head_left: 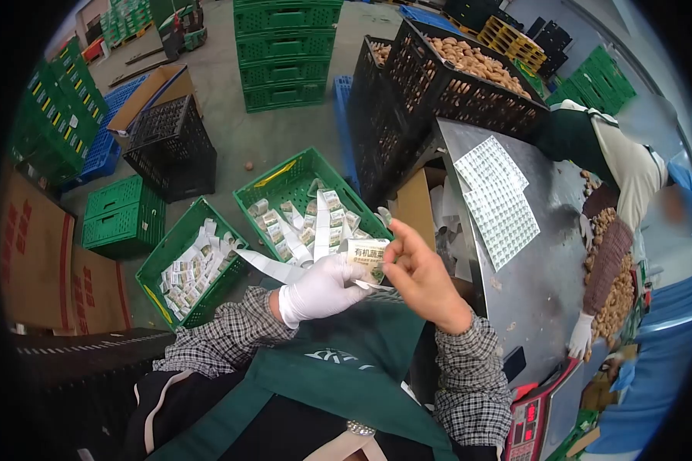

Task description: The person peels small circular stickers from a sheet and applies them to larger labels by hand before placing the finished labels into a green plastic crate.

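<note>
My left hand [321,290], in a white glove, grips a small pack [365,256] with a white and green label bearing Chinese characters. My bare right hand [425,278] is at the pack's right edge, thumb and index finger apart. A small pale piece, perhaps a sticker [384,216], shows at its index fingertip. Just beyond my hands, a green crate [263,182] holds many similar packs and long white strips [322,224]. To the left, another green crate [154,281] holds more packs, and a white strip [270,266] runs from there towards my left hand.
Sticker sheets [498,201] lie on the metal table [507,307] at right. A co-worker's gloved hand [581,336] reaches into brown produce [612,280] there. A red scale [527,422] and phone [514,363] sit nearer. Black crates [469,100] of produce stand behind.
</note>
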Motion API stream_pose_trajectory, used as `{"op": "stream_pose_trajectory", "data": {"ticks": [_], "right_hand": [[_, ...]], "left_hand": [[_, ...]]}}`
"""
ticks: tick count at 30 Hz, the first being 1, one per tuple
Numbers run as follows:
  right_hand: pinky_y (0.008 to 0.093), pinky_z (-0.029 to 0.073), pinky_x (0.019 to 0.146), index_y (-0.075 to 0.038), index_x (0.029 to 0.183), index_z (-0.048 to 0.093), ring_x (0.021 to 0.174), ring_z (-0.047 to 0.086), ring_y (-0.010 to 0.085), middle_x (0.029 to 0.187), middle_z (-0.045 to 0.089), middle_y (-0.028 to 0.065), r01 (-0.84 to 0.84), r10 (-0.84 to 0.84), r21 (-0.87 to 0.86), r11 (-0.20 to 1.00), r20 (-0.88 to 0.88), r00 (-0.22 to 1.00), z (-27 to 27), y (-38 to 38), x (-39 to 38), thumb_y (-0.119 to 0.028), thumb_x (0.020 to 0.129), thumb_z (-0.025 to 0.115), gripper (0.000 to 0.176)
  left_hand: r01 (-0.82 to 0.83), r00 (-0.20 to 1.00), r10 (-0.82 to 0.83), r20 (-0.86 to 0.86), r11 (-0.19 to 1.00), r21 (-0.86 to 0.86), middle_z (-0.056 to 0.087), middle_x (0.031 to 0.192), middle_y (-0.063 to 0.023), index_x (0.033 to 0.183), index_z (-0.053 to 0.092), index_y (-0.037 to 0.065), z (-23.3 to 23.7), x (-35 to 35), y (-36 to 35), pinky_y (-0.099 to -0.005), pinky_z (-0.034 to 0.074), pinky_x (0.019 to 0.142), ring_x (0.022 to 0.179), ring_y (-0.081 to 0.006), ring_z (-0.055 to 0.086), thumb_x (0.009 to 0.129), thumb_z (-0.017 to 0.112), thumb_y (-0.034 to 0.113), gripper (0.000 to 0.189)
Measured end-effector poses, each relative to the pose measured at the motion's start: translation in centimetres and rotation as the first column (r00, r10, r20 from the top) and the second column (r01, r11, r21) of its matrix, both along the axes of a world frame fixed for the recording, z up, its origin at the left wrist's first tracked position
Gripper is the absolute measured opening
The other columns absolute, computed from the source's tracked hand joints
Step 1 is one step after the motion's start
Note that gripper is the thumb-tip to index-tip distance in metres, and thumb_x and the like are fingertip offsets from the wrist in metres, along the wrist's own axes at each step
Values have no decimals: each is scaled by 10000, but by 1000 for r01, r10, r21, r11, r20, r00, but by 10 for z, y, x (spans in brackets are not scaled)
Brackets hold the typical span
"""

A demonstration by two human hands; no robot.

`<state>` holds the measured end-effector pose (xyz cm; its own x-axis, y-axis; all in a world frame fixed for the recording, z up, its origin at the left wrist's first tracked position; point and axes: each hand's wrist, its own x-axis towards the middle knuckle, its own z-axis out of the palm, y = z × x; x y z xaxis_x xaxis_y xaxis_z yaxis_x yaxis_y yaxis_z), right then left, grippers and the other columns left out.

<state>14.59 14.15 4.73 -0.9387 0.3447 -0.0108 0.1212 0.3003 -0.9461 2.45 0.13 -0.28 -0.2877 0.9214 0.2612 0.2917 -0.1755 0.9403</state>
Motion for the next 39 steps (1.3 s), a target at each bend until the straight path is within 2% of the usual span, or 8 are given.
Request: {"op": "stream_pose_trajectory", "data": {"ticks": [6,12,17,18,24,29,32,39], "right_hand": [[294,455,722,-1,1362,274,784,584,217,852,560,87,43,-85,319,947,119,989,6,4,-10,-7,798,568,636],[207,451,692,20,1377,195,785,546,93,887,568,64,214,-310,-328,920,-275,910,7,42,-19,20,836,532,638],[226,436,743,-5,926,540,898,512,115,1048,483,70,224,-190,70,972,-327,926,-24,32,-4,-21,819,563,111],[252,437,769,-13,916,556,915,517,144,1042,488,81,157,-185,-129,979,-241,953,-16,16,1,-35,809,579,112],[323,446,798,-39,1222,496,882,563,290,991,512,142,134,-131,426,895,-35,991,-8,-6,1,-46,799,594,434],[219,456,740,29,1384,213,858,551,91,952,565,85,170,-207,-166,972,-240,949,-4,2,-9,19,862,476,585],[214,440,706,22,1201,440,806,542,93,864,573,56,250,-365,-365,897,-290,885,-6,25,-20,-20,862,514,350],[368,459,665,-25,826,587,740,567,318,813,567,148,62,-26,441,895,-89,996,-10,-9,2,-167,812,600,144]], "left_hand": [[8,998,-3,-67,997,72,636,846,-84,825,662,45,2,-3,2,-293,476,723,820,-197,616,758,650,19,73],[144,974,-166,-152,978,-149,661,823,-82,886,674,39,-15,-4,-2,-264,483,737,778,-178,630,772,629,28,123],[9,1000,-5,28,991,-132,650,787,-123,853,656,36,-6,-4,-3,-298,495,694,726,-210,632,779,614,83,97],[0,1000,1,14,995,-97,647,783,-102,851,654,35,-6,-2,-3,-282,489,683,723,-176,618,781,614,64,86],[-8,985,18,-170,998,57,645,821,-91,843,662,41,-8,1,1,-285,491,685,737,-197,628,771,616,29,86],[234,962,-233,-142,972,-11,629,762,-126,824,652,39,-2,2,-1,-330,485,683,721,-251,627,771,591,71,87],[183,975,-197,-101,974,-135,638,760,-119,830,654,39,6,2,-6,-312,485,696,719,-248,624,759,603,70,93],[11,999,-14,-43,997,-73,621,719,-65,814,650,43,-2,-2,-7,-273,478,648,673,-154,597,757,624,42,63]]}}
